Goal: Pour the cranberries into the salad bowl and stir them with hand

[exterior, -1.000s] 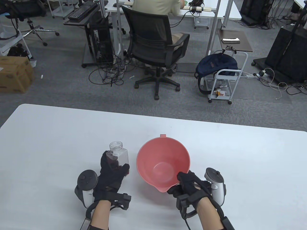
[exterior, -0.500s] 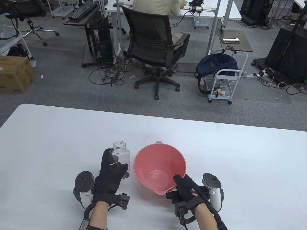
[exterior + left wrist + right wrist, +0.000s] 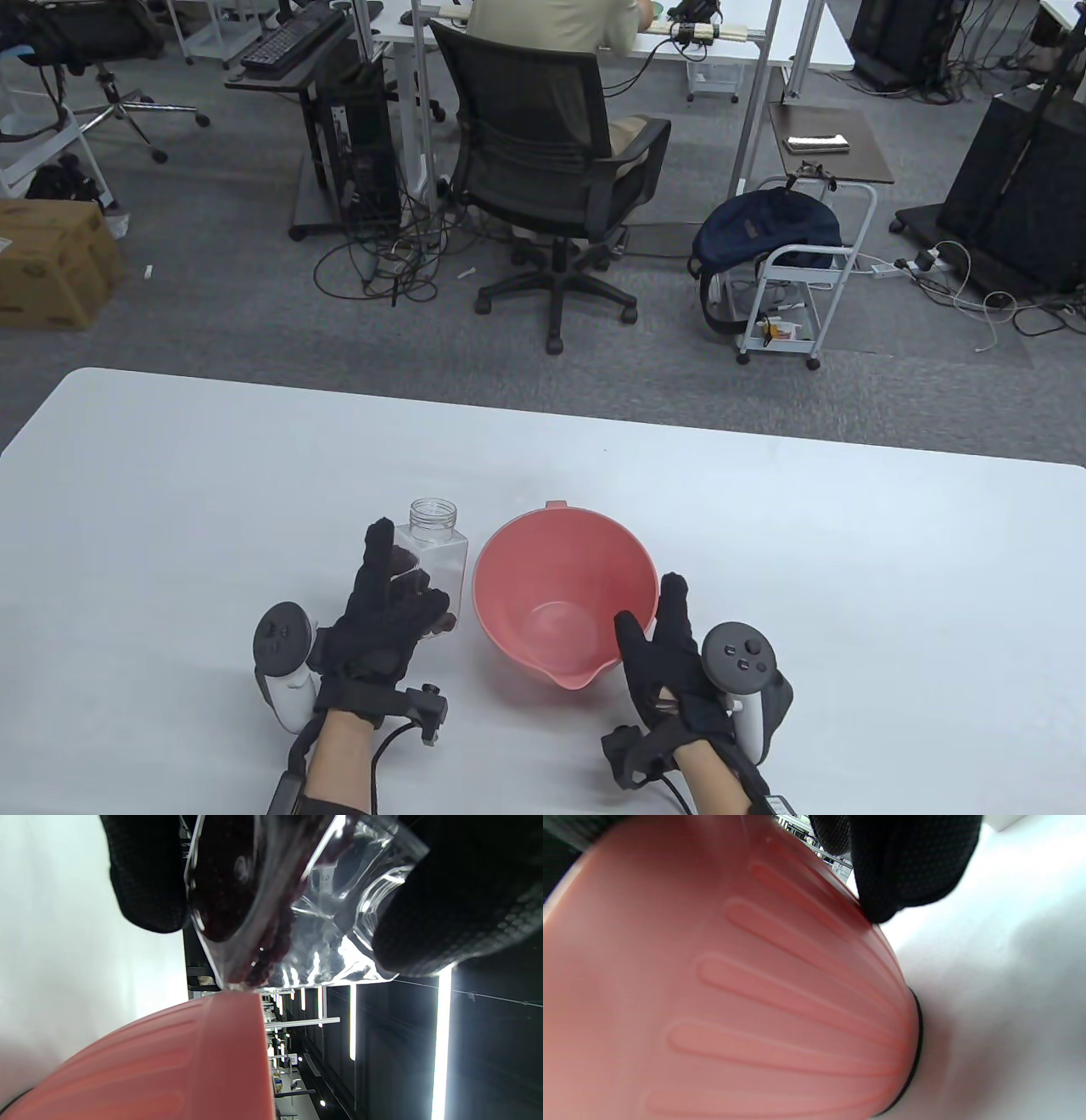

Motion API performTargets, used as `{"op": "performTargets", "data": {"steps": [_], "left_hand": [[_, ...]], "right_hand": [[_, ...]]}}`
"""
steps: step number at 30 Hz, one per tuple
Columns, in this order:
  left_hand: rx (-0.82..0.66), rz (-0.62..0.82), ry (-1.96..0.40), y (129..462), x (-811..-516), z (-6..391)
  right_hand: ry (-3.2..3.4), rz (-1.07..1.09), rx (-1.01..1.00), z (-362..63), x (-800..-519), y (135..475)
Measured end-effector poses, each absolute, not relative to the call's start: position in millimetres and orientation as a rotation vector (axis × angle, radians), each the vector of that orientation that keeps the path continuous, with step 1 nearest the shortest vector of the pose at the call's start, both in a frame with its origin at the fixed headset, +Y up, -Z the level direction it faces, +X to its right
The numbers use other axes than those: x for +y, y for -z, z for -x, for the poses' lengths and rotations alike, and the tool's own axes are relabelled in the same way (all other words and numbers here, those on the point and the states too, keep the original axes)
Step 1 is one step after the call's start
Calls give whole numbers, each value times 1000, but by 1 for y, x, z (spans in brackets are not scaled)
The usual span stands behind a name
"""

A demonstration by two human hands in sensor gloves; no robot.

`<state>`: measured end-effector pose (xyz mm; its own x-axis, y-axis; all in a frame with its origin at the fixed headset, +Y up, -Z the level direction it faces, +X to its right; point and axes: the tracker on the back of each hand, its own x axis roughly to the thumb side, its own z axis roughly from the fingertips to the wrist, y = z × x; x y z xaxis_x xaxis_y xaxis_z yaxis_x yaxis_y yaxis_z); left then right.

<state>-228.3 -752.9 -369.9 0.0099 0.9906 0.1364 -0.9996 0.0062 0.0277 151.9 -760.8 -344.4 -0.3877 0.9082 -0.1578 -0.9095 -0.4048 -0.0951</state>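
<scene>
An open-plan office, with a work table in the foreground

Beyond the left hand gripping a jar, grey carpet runs to a black mesh swivel chair where a person sits at a white desk; a black keyboard, tangled floor cables, a brown cardboard box and a white wheeled trolley stand around

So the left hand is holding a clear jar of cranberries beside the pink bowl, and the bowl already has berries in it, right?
Not quite. The left hand does hold the clear jar of cranberries beside the pink bowl, but the table view shows the bowl's inside bare; the berries are all in the jar.
</scene>
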Motion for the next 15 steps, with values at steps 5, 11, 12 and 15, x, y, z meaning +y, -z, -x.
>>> {"op": "performTargets", "data": {"steps": [5, 11, 12, 15], "left_hand": [[-103, -118, -1576, 371, -754, 227], [-98, -106, -1597, 371, -757, 226], [-98, -108, -1594, 371, -756, 226], [-102, -117, -1585, 370, -755, 227]], "right_hand": [[-1944, 188, -2, -150, -764, 346], [-1892, 174, -2, -148, -769, 348], [-1886, 174, 1, -148, -769, 348], [-1880, 175, 5, -148, -769, 348]]}}
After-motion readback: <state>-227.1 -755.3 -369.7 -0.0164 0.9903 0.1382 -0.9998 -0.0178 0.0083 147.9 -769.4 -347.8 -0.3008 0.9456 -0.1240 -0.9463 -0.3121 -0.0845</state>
